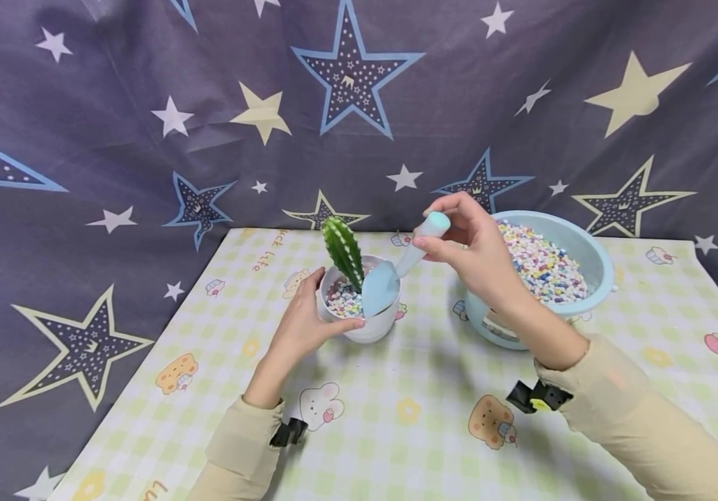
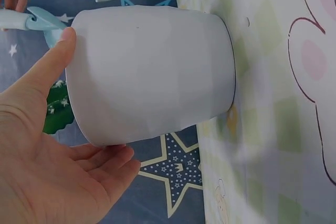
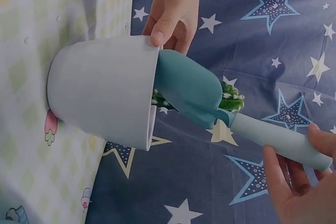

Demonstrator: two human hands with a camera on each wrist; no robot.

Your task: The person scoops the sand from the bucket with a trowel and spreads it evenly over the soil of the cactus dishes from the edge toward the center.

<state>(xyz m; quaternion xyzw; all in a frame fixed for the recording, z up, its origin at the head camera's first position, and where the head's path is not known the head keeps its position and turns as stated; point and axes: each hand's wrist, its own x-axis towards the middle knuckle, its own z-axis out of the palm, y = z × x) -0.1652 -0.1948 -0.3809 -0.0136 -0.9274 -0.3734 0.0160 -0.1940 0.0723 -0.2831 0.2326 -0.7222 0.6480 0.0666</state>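
A white pot (image 1: 368,329) stands on the table, holding a green cactus (image 1: 343,252) and colourful pebbles (image 1: 343,300). My left hand (image 1: 306,321) grips the pot's rim from the left, thumb at the front and fingers around the far side. My right hand (image 1: 476,245) pinches the pale handle of a light-blue toy shovel (image 1: 381,288) between thumb and fingers. The shovel slants down to the left, its blade tip inside the pot's rim beside the cactus. In the right wrist view the back of the shovel's blade (image 3: 190,88) faces the camera, and the cactus is partly hidden behind it.
A light-blue bucket (image 1: 598,268) of multicoloured pebbles (image 1: 543,268) stands right of the pot, partly behind my right forearm. A checked cloth (image 1: 434,431) with cartoon prints covers the table. A dark star-patterned curtain (image 1: 209,69) hangs along the back edge.
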